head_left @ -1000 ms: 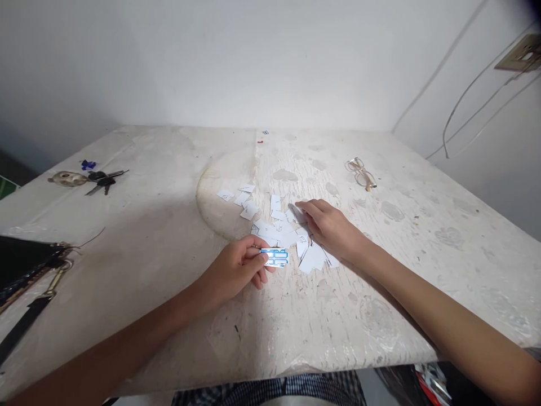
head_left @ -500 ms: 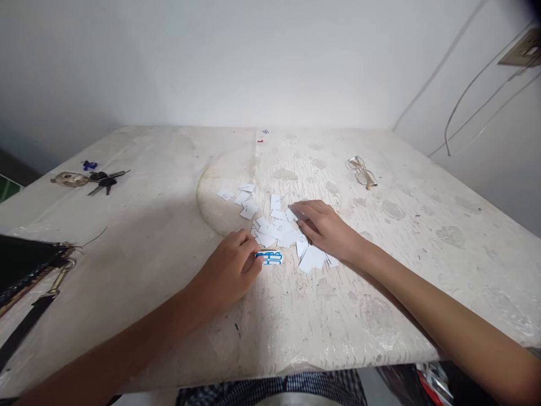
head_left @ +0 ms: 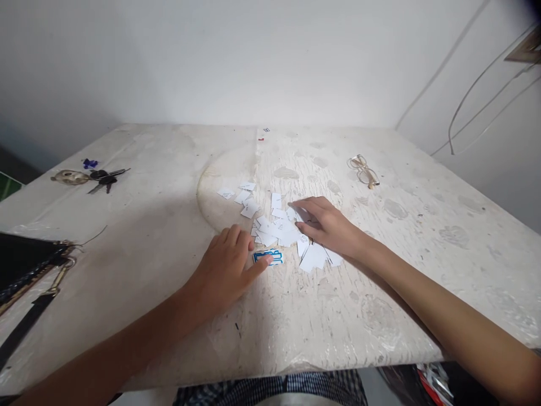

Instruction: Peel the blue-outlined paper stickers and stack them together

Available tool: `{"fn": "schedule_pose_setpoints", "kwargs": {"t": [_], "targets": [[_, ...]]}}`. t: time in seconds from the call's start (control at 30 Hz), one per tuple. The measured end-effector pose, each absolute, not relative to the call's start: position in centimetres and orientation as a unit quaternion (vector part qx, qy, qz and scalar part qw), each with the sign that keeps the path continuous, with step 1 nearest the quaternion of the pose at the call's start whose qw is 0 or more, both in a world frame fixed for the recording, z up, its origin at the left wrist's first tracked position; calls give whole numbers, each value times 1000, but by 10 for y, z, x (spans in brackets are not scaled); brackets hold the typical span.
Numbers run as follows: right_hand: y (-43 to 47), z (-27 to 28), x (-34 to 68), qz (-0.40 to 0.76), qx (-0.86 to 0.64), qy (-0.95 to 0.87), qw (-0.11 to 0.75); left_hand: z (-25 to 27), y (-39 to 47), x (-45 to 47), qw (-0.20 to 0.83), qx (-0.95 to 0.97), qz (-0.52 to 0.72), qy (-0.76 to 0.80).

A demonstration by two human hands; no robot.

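A small paper slip with blue outlined lettering (head_left: pixel 262 257) lies flat near the front of the paper pile. My left hand (head_left: pixel 230 256) rests beside it, its thumb pressing on the slip while the other fingers lie apart to the left. White paper slips (head_left: pixel 285 232), some with small dark writing, overlap in a loose pile between my hands. My right hand (head_left: pixel 327 225) is at the right side of this pile, thumb and index finger spread, fingertips by a white slip. Under and below that wrist are larger white slips (head_left: pixel 313 257). Several more slips (head_left: pixel 250 208) lie farther back on the left.
The pale, stained table (head_left: pixel 160 270) meets a white wall. Keys (head_left: pixel 103 179) with a blue piece (head_left: pixel 90 164) lie at left, above a black bag (head_left: pixel 29 265) with a clipped strap. Eyeglasses (head_left: pixel 364 172) lie at back right. Tiny red (head_left: pixel 261 139) and dark (head_left: pixel 266 130) bits lie far back.
My left hand has opened from its pinch on the blue-lettered slip, its thumb now lying over it. The right hand has stayed almost in place, its thumb and index finger a little wider apart.
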State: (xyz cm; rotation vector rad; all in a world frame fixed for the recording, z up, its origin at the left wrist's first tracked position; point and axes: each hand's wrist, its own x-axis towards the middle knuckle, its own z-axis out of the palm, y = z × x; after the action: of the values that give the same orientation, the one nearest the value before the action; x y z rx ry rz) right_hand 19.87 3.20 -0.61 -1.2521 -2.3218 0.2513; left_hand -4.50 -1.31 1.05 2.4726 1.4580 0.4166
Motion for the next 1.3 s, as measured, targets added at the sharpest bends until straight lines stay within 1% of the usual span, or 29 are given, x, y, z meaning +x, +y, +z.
{"fn": "schedule_pose_setpoints", "kwargs": {"t": [0.1,0.27,0.33,0.43,0.5,0.57,0.73,0.8,0.87,1.03,1.17,1.3], "targets": [[32,-3,199,103,-464,-849,232,14,-13,-45,130,838,159,506],[31,-1,199,65,-464,-857,216,15,-14,-43,157,830,178,504],[31,-1,199,97,-468,-847,232,15,-14,-43,170,828,173,506],[29,4,202,190,-462,-829,252,16,-14,-42,185,824,168,508],[26,9,204,254,-446,-823,244,16,-14,-42,190,823,167,509],[23,14,205,279,-434,-826,227,17,-15,-42,190,822,166,510],[15,14,197,233,-400,-874,147,16,-15,-42,179,826,180,503],[13,10,192,214,-377,-892,127,12,-13,-42,167,829,188,500],[12,7,189,210,-359,-899,134,8,-9,-42,149,832,196,497],[15,5,186,206,-361,-889,191,-3,8,-45,117,850,231,459],[16,4,185,153,-347,-902,207,-5,18,-47,140,880,204,404],[16,1,180,86,-334,-917,202,-3,26,-50,169,892,181,378]]}}
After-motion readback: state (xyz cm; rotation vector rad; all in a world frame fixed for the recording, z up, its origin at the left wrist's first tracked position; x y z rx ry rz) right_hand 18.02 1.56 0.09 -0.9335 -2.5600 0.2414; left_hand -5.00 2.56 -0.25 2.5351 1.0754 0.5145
